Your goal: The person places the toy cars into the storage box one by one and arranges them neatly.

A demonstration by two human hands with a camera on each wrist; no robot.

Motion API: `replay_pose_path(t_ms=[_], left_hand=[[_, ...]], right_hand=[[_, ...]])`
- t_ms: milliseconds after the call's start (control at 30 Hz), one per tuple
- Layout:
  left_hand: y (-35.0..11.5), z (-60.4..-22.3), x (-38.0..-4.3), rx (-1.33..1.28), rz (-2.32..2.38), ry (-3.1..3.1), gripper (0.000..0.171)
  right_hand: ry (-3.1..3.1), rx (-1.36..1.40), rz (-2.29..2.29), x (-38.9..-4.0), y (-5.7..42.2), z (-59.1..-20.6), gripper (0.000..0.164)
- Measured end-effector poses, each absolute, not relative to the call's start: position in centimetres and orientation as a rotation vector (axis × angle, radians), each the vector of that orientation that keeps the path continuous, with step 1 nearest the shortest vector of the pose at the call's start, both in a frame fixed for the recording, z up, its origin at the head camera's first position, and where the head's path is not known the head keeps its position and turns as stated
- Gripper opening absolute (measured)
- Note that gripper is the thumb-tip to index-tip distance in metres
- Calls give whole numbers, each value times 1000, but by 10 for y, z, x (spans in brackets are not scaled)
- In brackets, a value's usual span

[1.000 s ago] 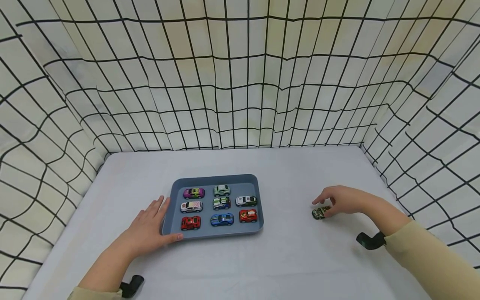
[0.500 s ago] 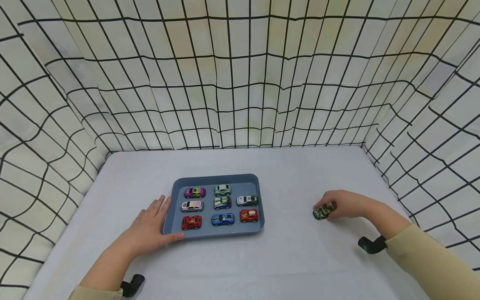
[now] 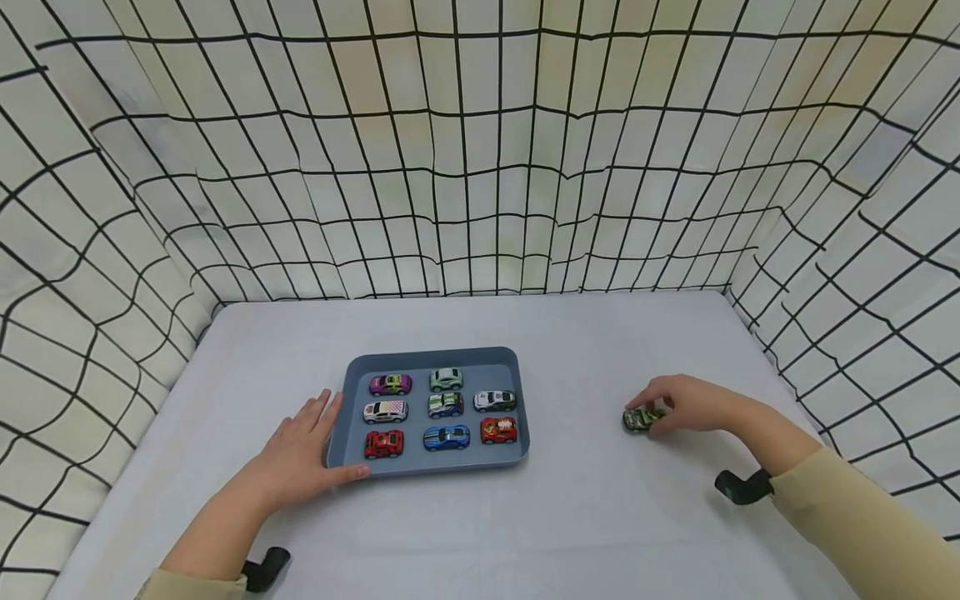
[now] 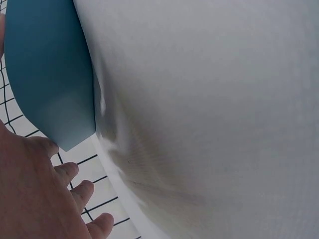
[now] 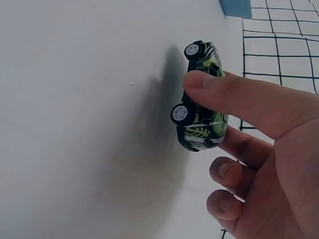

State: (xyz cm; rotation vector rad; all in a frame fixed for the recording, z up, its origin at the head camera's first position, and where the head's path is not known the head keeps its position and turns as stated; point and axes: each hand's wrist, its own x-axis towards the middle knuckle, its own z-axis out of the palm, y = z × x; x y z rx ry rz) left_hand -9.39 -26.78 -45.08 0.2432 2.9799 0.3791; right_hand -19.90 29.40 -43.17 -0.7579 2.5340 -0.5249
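My right hand [image 3: 686, 404] pinches a small green and black toy car [image 5: 202, 102] between thumb and index finger, to the right of the tray. In the right wrist view the thumb lies across the car's side between its wheels, and a shadow falls on the cloth beside it. My left hand [image 3: 296, 458] rests with spread, straight fingers at the left end of a blue-grey tray [image 3: 431, 468]; its thumb lies on the near rim. In the left wrist view the fingertips touch the tray's outer wall [image 4: 55, 74].
Several toy cars stand in rows in the tray, among them a purple one [image 3: 390, 384], a blue one [image 3: 446, 437] and a red one [image 3: 383, 444]. White cloth [image 3: 570, 517] covers the table. Black-gridded white walls [image 3: 480, 167] enclose its back and sides.
My right thumb and fingers have closed on the green toy car, which has turned and shifted slightly. The left hand and the tray keep their places.
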Motion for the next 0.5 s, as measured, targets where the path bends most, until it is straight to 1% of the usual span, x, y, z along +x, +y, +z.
replay_pose_path(t_ms=[500], left_hand=[[-269, -451, -94, 250, 391, 2980, 127]], right_hand=[[2540, -780, -551, -209, 273, -425, 38]])
